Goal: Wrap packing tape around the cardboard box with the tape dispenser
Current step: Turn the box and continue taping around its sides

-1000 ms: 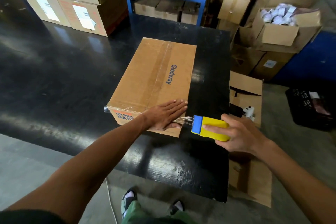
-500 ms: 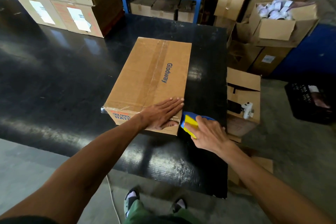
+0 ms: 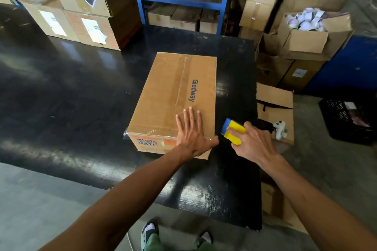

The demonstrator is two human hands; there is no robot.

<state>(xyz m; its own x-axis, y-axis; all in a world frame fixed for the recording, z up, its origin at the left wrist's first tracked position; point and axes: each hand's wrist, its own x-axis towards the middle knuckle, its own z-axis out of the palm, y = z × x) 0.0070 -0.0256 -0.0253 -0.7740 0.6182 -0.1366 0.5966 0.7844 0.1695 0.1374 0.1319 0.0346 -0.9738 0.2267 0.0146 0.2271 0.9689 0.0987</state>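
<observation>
Box at mid-frame, on the dark surface (image 3: pixel 81 87)

Your left hand (image 3: pixel 191 134) lies flat on the box (image 3: pixel 175 96) — fingers straight; your right hand (image 3: pixel 253 142) grasps the dispenser (image 3: pixel 232 131) just right of it.

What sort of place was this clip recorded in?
Most likely a warehouse packing area: stacked labelled cartons at the back, a blue rack holding more boxes, and a sealed box on a black table beside a tape dispenser.
</observation>
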